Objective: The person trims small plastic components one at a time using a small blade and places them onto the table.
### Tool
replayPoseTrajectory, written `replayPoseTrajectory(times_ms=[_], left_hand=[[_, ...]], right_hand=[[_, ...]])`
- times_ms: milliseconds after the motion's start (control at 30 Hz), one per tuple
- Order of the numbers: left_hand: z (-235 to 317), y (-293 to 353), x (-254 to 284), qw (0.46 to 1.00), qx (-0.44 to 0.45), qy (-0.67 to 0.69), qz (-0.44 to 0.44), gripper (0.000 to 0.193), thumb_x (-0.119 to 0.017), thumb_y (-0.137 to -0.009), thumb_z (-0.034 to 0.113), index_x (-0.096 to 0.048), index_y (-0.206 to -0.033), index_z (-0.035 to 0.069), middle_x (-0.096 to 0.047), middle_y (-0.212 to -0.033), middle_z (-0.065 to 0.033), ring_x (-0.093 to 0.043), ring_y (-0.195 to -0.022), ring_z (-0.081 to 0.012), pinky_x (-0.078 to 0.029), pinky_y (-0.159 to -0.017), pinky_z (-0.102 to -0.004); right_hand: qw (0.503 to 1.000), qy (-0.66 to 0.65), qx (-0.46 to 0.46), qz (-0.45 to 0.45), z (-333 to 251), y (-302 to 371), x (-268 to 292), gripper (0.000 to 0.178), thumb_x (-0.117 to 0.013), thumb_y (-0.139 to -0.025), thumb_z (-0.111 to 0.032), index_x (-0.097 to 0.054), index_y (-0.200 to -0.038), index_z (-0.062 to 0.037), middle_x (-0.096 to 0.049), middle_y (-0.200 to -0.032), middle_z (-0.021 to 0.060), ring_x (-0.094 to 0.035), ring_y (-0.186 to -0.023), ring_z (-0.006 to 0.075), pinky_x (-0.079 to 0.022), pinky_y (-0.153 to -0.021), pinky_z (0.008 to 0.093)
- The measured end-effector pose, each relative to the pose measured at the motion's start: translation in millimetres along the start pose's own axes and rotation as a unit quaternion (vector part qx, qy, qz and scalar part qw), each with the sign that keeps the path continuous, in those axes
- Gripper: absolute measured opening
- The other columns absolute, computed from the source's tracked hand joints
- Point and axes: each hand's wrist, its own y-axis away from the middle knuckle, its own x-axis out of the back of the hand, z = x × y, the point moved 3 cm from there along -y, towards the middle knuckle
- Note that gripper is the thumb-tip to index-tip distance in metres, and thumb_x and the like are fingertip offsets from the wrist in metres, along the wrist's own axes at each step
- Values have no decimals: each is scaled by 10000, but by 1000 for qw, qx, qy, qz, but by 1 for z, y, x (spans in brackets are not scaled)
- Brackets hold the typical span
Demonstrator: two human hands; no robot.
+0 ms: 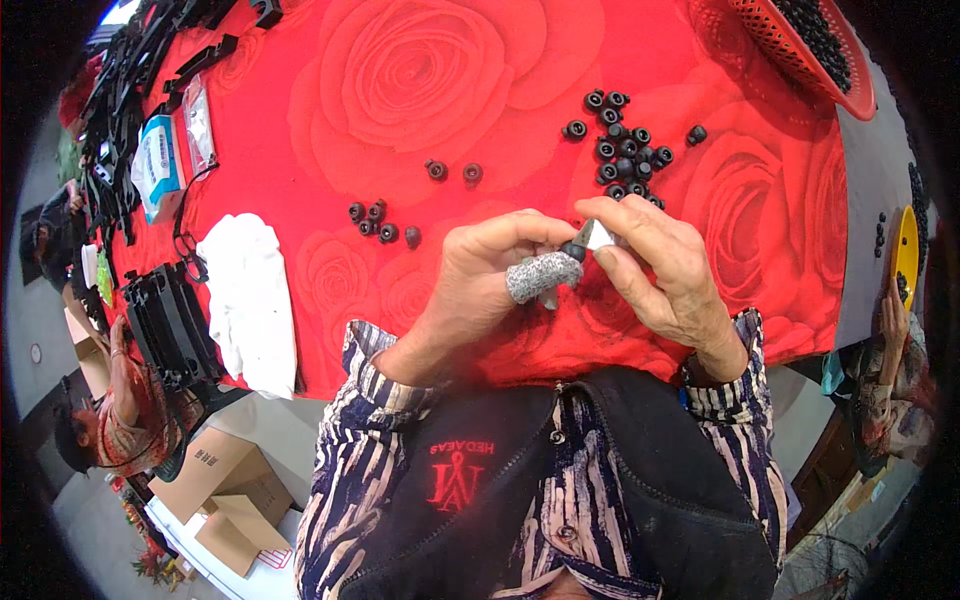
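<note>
My left hand (465,275) pinches a small round black plastic part (573,251) between thumb and fingers. A grey knitted sleeve (538,278) covers its thumb. Closed around a small knife (597,237) with a white handle or wrapping, my right hand (665,265) brings the short blade against the black part. Beyond my right hand lies a loose cluster of similar black parts (626,148). Ahead of my left hand are a smaller group of them (376,220) and two more parts (437,170). My fingers partly hide the held part and the knife handle.
A red rose-patterned cloth (420,70) covers the table. At far right stands a red basket (858,95) of black parts; a yellow basket (908,240) is near another person's hand. Leftward lie a white cloth (250,300), scissors (190,255), a blue-white pack (158,170) and black plastic strips (172,325).
</note>
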Motion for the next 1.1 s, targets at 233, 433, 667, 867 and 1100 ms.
replayPoseTrajectory(times_ms=[233, 433, 667, 867, 1100], left_hand=[[-2, 0, 2, 999, 14, 46, -24, 195, -625, -829, 9, -622, -1019, -32, -606, -881, -43, -587, -753, -90, -488, -568, -204], [-3, 1, 2, 998, 18, 55, -23, 196, -621, -842, 30, -613, -1031, -24, -615, -868, -44, -586, -744, -86, -489, -573, -205], [-4, 1, 2, 998, 22, 61, -29, 215, -616, -851, 38, -594, -1057, -22, -620, -869, -43, -583, -740, -80, -485, -588, -201], [-5, 1, 2, 999, 19, 41, -18, 212, -616, -847, 22, -590, -1052, -24, -619, -876, -47, -579, -738, -74, -480, -591, -195], [-4, 1, 2, 998, 8, 54, -18, 226, -618, -843, 14, -580, -1062, -30, -622, -893, -59, -584, -755, -82, -487, -597, -200]], right_hand=[[1000, -6, -16, -8, 2, 0, -1, 281, -594, -789, 3, -548, -1064, 32, -538, -776, 157, -557, -654, 288, -446, -574, 354], [1000, -12, -5, -11, 2, 0, 0, 286, -598, -780, 5, -550, -1061, 30, -538, -775, 155, -546, -628, 283, -438, -552, 354], [1000, -24, 4, -10, 3, 0, -1, 290, -607, -763, 24, -558, -1048, 34, -539, -768, 147, -542, -621, 269, -434, -547, 345], [1000, -19, -2, -5, 3, 0, -1, 285, -608, -763, 25, -560, -1044, 35, -538, -758, 147, -542, -619, 268, -434, -545, 344], [1000, -4, 11, 7, 2, 0, -2, 271, -604, -763, 24, -556, -1030, 42, -533, -752, 149, -541, -616, 281, -436, -540, 352]])
